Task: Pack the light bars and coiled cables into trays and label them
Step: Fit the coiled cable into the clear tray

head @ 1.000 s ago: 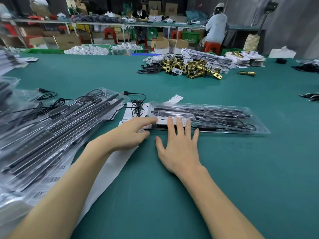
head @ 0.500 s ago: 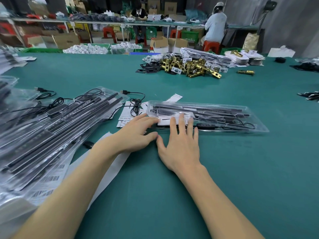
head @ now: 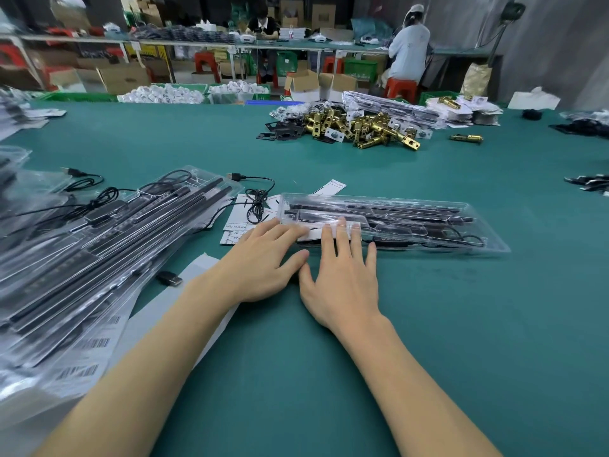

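A clear plastic tray point(head: 461, 225) lies across the green table, holding black light bars point(head: 379, 207) and a coiled cable. A white label point(head: 329, 230) sits on the tray's near left part. My left hand point(head: 263, 262) lies flat with its straight fingers on the label's left end. My right hand point(head: 342, 278) lies flat beside it, its fingertips pressing on the label and the tray lid. A loose black USB cable point(head: 255, 202) lies on label sheets point(head: 235, 222) just left of the tray.
A stack of packed trays with barcodes point(head: 99, 258) fills the left side. White backing paper point(head: 164, 321) lies under my left forearm. Brass latch parts point(head: 362, 127) are heaped further back. Two people work at a far bench point(head: 296, 44).
Both hands have slid forward onto the tray. The right fingertips now reach further over the label, and the left fingers have moved right along it.
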Demonstrator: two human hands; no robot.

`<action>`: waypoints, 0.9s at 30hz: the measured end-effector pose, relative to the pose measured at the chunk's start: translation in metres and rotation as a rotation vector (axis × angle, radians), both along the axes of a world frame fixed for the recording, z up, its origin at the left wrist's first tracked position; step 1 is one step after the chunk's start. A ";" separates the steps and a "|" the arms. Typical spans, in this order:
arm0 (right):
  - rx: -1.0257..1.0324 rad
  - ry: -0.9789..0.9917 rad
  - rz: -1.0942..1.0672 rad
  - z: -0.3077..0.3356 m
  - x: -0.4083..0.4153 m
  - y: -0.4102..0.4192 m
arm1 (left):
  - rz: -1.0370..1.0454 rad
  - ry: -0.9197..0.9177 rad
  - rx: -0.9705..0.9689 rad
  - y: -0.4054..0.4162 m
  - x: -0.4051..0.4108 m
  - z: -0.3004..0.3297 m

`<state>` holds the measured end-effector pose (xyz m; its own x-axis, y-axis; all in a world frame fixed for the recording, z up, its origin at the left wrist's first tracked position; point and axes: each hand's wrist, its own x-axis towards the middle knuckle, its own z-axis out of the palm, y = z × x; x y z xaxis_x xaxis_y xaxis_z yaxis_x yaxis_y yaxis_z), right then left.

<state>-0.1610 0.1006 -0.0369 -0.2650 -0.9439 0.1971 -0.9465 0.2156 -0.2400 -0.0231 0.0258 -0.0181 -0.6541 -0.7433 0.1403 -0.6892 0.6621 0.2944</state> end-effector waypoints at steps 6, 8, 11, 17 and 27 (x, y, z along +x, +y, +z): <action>0.038 0.039 0.032 0.001 0.000 -0.001 | 0.019 -0.009 -0.015 0.000 -0.002 -0.006; 0.061 0.055 0.027 0.003 -0.001 -0.002 | 0.017 -0.014 -0.004 -0.001 -0.001 -0.007; 0.089 0.074 0.038 0.005 -0.003 -0.005 | 0.010 -0.013 0.022 -0.004 0.001 -0.007; 0.089 0.049 0.052 0.007 -0.006 -0.003 | -0.026 0.220 0.071 -0.008 0.011 0.010; 0.053 0.050 0.066 0.010 -0.005 -0.003 | 0.036 0.338 -0.195 -0.008 0.012 0.019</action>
